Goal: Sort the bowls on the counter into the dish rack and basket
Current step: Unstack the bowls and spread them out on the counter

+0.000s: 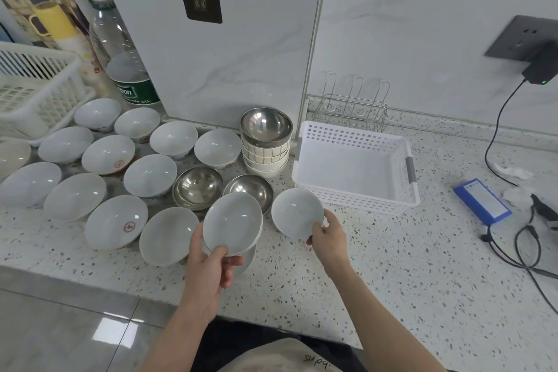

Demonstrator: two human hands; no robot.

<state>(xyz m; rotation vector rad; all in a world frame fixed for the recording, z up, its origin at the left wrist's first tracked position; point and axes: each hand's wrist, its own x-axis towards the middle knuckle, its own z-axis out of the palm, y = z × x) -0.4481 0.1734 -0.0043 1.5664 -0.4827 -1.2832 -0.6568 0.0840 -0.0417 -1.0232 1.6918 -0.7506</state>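
Observation:
My left hand [211,266] grips the near rim of a white bowl [232,222], lifted and tilted above another white bowl that is mostly hidden under it. My right hand [327,235] holds a second white bowl [296,214] by its right rim, just in front of the white perforated basket [356,187], which holds nothing. A wire dish rack [354,109] stands bare behind the basket against the wall. Several white bowls [114,220] cover the counter to the left. Two steel bowls [197,187] sit among them, and a third steel bowl [265,124] tops a stack of striped bowls [265,154].
A cream slatted basket [36,90] and a water bottle [126,69] stand at the back left. A blue power bank [483,201], cables [513,251] and a plugged charger [540,69] lie to the right. The counter's front edge runs near my arms.

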